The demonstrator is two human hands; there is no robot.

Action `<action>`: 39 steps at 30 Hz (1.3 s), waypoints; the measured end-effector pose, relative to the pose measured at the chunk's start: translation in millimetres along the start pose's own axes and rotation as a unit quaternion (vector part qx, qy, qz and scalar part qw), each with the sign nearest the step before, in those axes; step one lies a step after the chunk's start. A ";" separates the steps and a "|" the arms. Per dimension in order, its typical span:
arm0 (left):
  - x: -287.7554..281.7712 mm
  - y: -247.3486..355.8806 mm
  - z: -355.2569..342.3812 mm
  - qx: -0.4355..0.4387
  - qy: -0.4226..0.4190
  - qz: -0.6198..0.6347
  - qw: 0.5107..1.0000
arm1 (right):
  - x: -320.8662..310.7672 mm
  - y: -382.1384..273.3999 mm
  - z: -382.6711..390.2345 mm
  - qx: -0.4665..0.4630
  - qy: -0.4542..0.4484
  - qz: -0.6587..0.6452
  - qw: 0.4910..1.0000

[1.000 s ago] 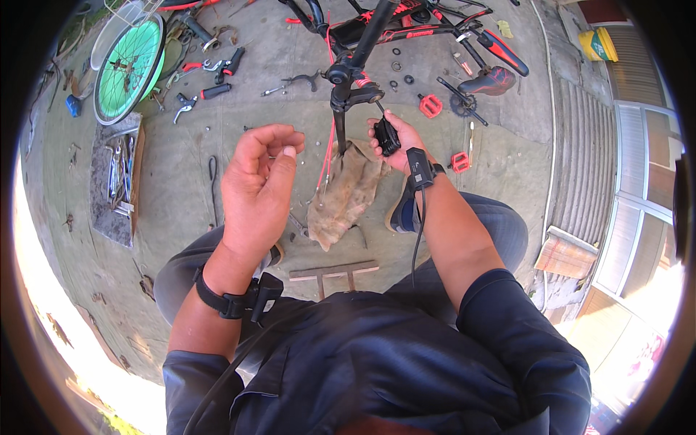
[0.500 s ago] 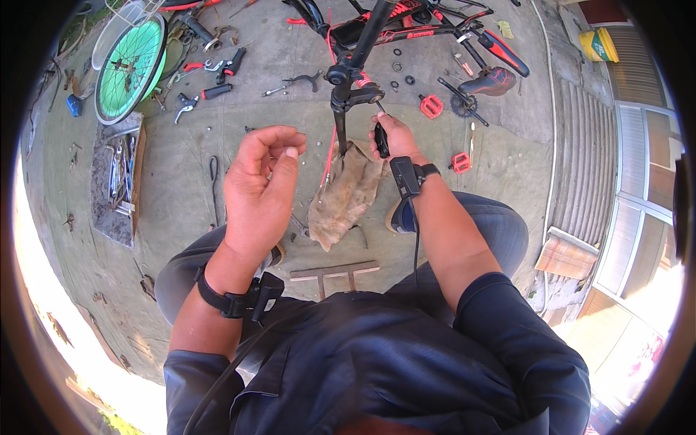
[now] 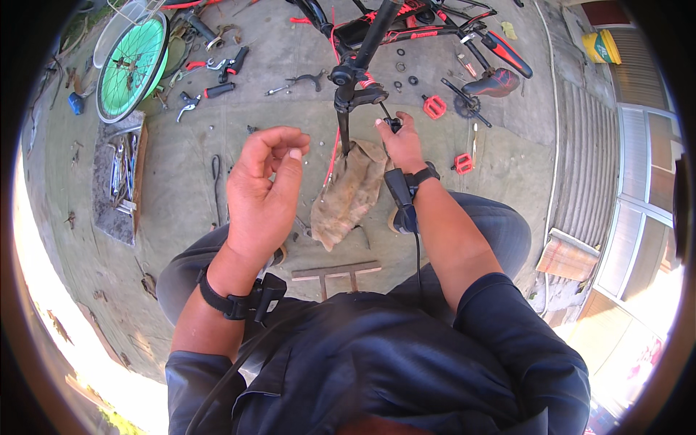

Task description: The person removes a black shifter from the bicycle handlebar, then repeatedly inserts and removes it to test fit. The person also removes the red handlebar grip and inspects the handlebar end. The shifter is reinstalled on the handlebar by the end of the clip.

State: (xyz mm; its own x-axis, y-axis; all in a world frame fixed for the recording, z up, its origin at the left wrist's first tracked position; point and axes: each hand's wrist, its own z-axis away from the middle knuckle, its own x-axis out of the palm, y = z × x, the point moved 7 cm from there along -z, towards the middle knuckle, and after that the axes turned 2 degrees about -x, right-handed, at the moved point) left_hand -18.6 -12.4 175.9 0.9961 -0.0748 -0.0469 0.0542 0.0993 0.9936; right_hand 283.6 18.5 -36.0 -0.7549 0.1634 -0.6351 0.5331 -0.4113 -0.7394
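My right hand (image 3: 402,145) is closed around the dark handle of a hex key (image 3: 392,125); its thin shaft meets the end of the black stem (image 3: 370,96). That stem is on the black and red bicycle (image 3: 395,32), which has a black tube rising toward me. My left hand (image 3: 264,192) hovers to the left of the stem, fingers loosely curled, thumb apart, nothing visible in it. Beneath the stem, a stained brown cloth (image 3: 348,199) lies on the ground, and a red cable (image 3: 333,156) hangs down beside it.
On the left are a wheel (image 3: 130,69), brake levers (image 3: 188,105) and a tray of wrenches (image 3: 119,177). Red pedals (image 3: 434,107), a crankset (image 3: 465,103) and a saddle (image 3: 493,83) lie to the right. A small wooden stand (image 3: 336,271) is by my legs.
My right hand has swung slightly right and turned with the tool handle, which now shows less between the fingers. My left hand stays nearly in place.
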 end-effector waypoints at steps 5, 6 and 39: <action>-1.3 2.2 0.4 0.007 0.000 -0.001 1.000 | 12.0 31.1 9.4 0.296 -0.191 -0.437 0.828; -1.3 2.6 0.5 0.008 -0.001 -0.003 1.000 | 12.0 29.9 8.6 0.290 -0.209 -0.430 0.829; 0.7 9.2 1.4 0.023 -0.013 -0.016 1.000 | -34.9 -10.3 -26.1 0.231 -0.305 -0.135 0.914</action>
State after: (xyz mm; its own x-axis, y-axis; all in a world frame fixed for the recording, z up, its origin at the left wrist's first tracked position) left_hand -17.6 -13.0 185.1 0.9917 -0.1031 -0.0766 0.0820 0.0501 0.9954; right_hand 314.4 40.5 -12.0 -0.9827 -0.1581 -0.0965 0.1844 -0.7874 -0.5882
